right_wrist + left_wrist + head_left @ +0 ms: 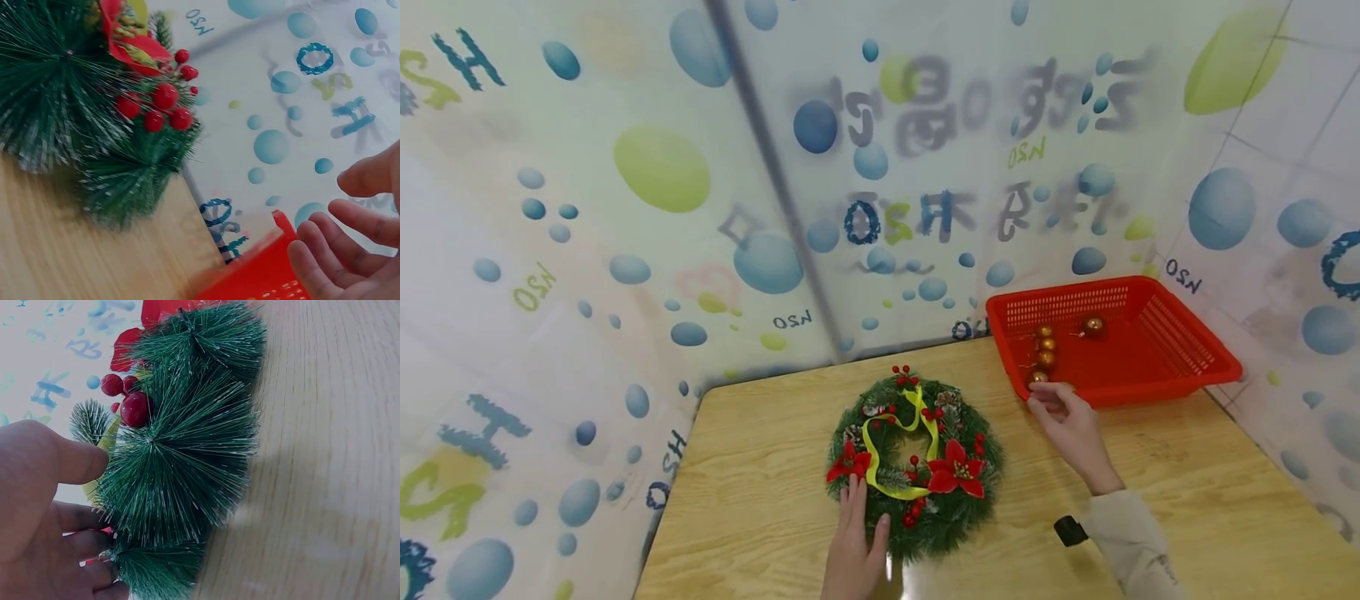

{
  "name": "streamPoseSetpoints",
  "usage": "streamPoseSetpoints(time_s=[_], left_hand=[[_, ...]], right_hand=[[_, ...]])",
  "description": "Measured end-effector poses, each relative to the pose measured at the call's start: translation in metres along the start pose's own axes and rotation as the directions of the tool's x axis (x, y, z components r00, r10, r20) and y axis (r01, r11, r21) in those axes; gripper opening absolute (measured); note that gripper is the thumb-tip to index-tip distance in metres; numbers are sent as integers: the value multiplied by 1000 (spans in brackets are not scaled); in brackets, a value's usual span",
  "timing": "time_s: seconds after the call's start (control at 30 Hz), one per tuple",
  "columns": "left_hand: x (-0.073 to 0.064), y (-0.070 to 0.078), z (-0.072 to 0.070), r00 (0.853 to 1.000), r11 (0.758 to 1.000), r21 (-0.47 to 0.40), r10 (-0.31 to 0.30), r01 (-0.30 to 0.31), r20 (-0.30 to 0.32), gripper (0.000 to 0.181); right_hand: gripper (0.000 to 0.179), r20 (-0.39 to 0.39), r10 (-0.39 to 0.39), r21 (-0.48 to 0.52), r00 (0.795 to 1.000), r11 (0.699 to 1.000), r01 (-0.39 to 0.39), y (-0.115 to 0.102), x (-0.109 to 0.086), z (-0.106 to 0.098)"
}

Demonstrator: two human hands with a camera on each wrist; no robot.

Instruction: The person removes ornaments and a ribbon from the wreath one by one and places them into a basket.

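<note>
A green wreath (951, 527) lies on the wooden table, dressed with red poinsettia flowers (957, 469), red berries (135, 409), pine cones and a yellow ribbon (898, 492) looped over its middle. My left hand (856, 542) rests at its lower left side, fingers extended against the needles and the left flower. In the left wrist view the fingertips are partly hidden by the needles. Over the near left corner of a red plastic basket (1157, 387) is my right hand (1071, 429), its fingers loosely bent and holding nothing. Several gold ball ornaments (1047, 359) lie in the basket close beyond the fingertips.
A darker ball ornament (1093, 326) sits apart, farther back in the basket. Near my right sleeve a small black object (1070, 531) shows over the table. Patterned curtain-like walls (887, 275) stand at the table's back and sides.
</note>
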State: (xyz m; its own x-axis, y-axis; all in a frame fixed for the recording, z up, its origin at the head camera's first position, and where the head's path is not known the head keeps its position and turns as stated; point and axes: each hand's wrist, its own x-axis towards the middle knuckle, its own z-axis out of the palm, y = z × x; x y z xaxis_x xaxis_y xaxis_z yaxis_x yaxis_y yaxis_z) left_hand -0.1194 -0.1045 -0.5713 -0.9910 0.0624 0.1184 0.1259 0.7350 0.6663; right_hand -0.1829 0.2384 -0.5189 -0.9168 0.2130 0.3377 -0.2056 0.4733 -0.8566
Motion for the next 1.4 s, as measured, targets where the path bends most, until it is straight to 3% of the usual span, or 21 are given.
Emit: streamPoseSetpoints(time_s=[0.63, 1.1, 1.4], left_hand=[[0, 3, -3, 999, 1000, -14, -24, 25, 27, 68], [-3, 3, -1, 1000, 1000, -24, -9, 10, 17, 68], [-2, 2, 0, 1000, 1000, -19, -16, 17, 11, 68]], right_hand=[[26, 69, 54, 74, 996, 995, -60, 1, -21, 25], [24, 121, 7, 150, 993, 988, -25, 4, -34, 51], [25, 179, 67, 158, 982, 983, -96, 0, -39, 61]])
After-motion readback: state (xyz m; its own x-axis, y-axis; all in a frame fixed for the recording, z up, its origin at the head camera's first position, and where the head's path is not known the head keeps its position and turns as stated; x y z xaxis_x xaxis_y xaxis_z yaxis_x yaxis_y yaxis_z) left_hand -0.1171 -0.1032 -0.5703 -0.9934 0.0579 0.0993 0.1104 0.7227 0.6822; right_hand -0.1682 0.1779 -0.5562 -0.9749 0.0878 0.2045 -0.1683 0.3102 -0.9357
